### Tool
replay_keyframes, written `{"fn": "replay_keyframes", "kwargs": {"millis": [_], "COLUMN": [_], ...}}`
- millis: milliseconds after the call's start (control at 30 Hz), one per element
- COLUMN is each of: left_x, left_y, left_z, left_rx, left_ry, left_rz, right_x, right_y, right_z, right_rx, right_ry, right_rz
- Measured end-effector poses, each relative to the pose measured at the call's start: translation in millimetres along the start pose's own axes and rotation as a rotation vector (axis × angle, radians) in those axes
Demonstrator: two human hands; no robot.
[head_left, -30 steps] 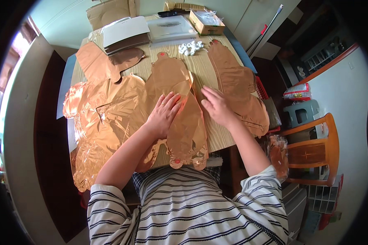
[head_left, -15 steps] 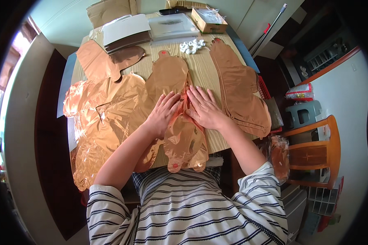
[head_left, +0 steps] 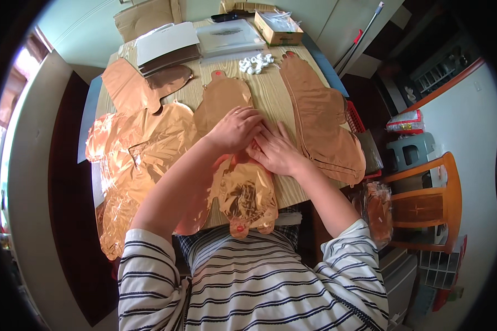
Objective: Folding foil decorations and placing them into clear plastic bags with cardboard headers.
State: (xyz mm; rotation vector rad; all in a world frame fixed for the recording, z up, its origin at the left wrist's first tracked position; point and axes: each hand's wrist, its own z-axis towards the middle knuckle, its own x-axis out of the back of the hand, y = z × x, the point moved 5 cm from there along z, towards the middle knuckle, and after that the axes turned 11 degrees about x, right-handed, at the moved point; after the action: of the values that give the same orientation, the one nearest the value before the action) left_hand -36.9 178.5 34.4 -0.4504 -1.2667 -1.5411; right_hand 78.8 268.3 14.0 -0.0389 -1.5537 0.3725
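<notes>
A copper-coloured foil balloon [head_left: 246, 190], flat and partly folded, lies in front of me with its near end at the table's front edge. My left hand [head_left: 237, 129] lies across its middle, fingers together and slightly bent, overlapping the fingertips of my right hand [head_left: 278, 150]. That right hand rests flat on the fold from the other side, fingers stretched out. What lies under both palms is hidden. To the left spreads a large crinkled, shiny foil sheet [head_left: 149, 143], also copper. A matt copper foil balloon [head_left: 317, 105] lies flat on the right.
On the wooden table [head_left: 270, 91] are a pile of small white pieces [head_left: 255, 63], a stack of white and brown sheets [head_left: 168, 44], a clear plastic packet [head_left: 230, 36] and an open cardboard box [head_left: 279, 28]. A wooden chair [head_left: 425, 204] stands at right.
My left hand has moved right and now overlaps the right hand's fingers. The near part of the balloon has shifted slightly left. My right hand stays nearly in place.
</notes>
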Motion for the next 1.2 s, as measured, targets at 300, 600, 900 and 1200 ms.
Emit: {"fn": "replay_keyframes", "kwargs": {"millis": [300, 600, 900, 1200], "left_x": [-10.2, -11.2, 14.3, 68.0], "left_y": [-20.6, -32.6, -83.9, 94.4], "left_z": [-12.3, 14.1, 29.6, -261.7], "left_rx": [0.07, 0.232, 0.436, 1.184], "left_ry": [0.068, 0.01, 0.304, -0.118], "left_rz": [0.023, 0.176, 0.399, -0.765], "right_x": [-5.6, -13.4, -4.9, -8.5], "right_y": [-19.2, -63.5, -70.7, -66.8], "right_z": [-26.6, -69.0, -63.0, -69.1], "right_rx": [0.041, 0.049, 0.068, 0.123], "right_ry": [0.032, 0.0, -0.001, 0.094], "right_rz": [-0.043, -0.031, -0.004, 0.002]}}
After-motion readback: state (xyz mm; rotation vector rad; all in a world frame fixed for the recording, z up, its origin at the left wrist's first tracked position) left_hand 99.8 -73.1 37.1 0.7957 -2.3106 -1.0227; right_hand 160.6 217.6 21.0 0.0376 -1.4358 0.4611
